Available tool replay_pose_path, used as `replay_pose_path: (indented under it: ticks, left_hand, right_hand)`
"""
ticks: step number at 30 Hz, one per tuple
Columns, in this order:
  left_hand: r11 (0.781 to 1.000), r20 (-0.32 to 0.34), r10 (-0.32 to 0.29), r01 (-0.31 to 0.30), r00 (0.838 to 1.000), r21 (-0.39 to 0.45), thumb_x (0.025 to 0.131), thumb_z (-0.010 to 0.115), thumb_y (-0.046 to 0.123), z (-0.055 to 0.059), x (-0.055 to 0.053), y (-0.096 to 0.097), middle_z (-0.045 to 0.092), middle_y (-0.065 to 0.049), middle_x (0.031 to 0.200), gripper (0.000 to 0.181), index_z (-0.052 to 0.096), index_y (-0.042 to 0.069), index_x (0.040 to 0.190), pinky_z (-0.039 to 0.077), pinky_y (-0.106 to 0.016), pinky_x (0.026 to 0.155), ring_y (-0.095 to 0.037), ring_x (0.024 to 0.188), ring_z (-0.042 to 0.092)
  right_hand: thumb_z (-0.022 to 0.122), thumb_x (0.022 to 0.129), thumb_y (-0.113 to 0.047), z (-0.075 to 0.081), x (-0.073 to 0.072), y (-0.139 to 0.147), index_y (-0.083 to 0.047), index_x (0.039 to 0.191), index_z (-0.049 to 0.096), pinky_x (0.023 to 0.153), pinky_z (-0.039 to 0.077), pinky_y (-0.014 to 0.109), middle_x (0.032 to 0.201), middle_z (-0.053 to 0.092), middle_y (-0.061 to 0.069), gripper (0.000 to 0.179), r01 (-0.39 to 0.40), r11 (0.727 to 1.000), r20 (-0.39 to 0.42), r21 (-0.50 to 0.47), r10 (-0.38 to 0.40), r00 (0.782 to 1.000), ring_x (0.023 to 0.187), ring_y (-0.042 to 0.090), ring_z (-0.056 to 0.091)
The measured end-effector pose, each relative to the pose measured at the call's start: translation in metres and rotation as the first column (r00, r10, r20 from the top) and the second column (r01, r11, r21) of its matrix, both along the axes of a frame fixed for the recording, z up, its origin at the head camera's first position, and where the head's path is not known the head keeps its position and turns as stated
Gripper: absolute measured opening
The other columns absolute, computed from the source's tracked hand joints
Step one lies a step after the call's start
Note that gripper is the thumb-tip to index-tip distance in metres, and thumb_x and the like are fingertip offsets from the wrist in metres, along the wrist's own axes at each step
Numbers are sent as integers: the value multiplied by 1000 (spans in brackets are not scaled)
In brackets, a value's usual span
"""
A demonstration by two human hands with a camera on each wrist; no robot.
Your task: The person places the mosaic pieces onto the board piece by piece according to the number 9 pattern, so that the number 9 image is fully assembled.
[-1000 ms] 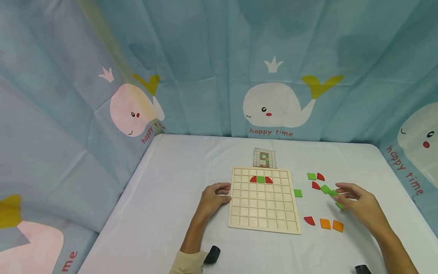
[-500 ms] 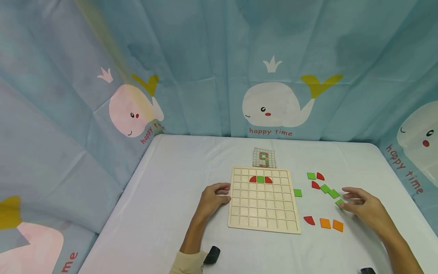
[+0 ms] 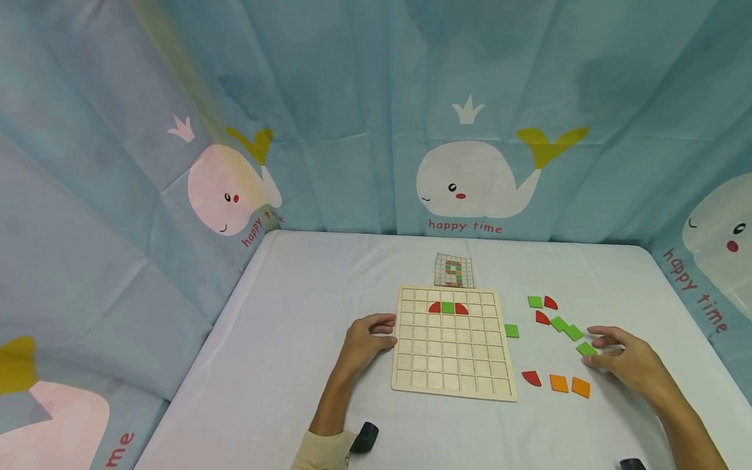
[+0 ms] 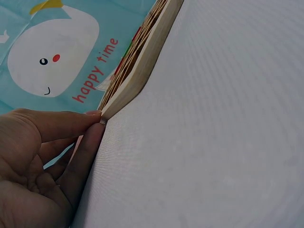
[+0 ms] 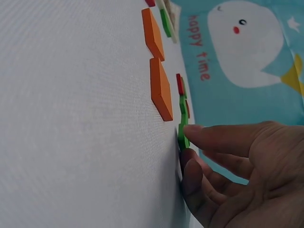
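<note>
My left hand (image 3: pixel 367 338) touches the left edge of a square wooden grid board (image 3: pixel 423 365); in the left wrist view its thumb and fingertips (image 4: pixel 92 130) meet the board's rim. On the board a green square tile (image 3: pixel 448 307) sits between two red quarter-round tiles (image 3: pixel 435 308), near the top. At the right my right hand (image 3: pixel 628 359) hovers with thumb and fingers parted beside a green square tile (image 3: pixel 585 349). Its thumb tip (image 5: pixel 192 130) reaches that tile's edge in the right wrist view. Whether the thumb touches it is unclear.
A small pattern card (image 3: pixel 454 271) lies behind the board. More green squares (image 3: pixel 572 333) and red quarter-rounds (image 3: pixel 549 303) lie right of it, with two orange tiles (image 3: pixel 580 388) closer to me. One green tile (image 3: pixel 512 331) lies against the board's right edge.
My right hand has drawn back slightly rightward and toward me, uncovering the green tiles. The nearest green tile appears turned a little. My left hand and the board stay put.
</note>
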State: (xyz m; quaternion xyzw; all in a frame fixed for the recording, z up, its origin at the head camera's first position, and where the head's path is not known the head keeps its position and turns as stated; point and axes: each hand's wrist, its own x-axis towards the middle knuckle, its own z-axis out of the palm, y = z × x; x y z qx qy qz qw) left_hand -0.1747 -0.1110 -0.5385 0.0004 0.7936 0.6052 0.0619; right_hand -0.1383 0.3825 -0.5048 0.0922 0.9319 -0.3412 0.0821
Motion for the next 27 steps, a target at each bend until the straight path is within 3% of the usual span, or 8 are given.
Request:
replay_pose_path:
  ticks: [9,27]
  left_hand:
    - [1000,4,1,-1,1000,11,83,82,-1,1,-1,1,75,-10,121,48,74,6,130,62,-23,79,-25,110,71]
    - [1000,-1,-1,1,1000,3,82,83,1,0,0,0,75,-9,120,49,74,5,130,62,-23,81,-24,110,71]
  right_hand:
    - [78,91,-10,-1,-2,-3,7,146,51,61,56,23,126,64,30,63,-23,1000,-34,3,23,999,89,21,67]
    - [79,90,-8,0,-3,-6,5,141,57,63,47,17,119,70,24,57,-49,996,-82,73,55,995,88,16,62]
